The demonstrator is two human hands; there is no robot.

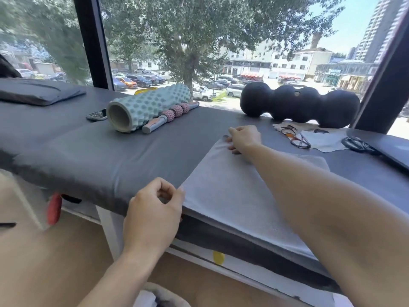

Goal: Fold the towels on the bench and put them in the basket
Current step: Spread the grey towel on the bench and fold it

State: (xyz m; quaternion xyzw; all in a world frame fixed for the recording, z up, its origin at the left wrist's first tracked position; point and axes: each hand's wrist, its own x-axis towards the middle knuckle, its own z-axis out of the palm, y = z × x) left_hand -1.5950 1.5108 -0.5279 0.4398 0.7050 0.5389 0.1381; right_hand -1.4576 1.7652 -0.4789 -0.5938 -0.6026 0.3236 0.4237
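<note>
A pale grey towel lies flat on the dark grey padded bench, reaching from the bench's front edge toward the window. My left hand pinches the towel's near left corner at the bench's front edge. My right hand holds the far left corner, fingers curled over the cloth, with my forearm stretched across the towel. A grey rim shows at the bottom edge below my left arm; I cannot tell whether it is the basket.
A light blue foam roller, a pink massage stick and a phone lie at the bench's back left. A black peanut roller stands by the window. Glasses, a white cloth and a laptop sit at right.
</note>
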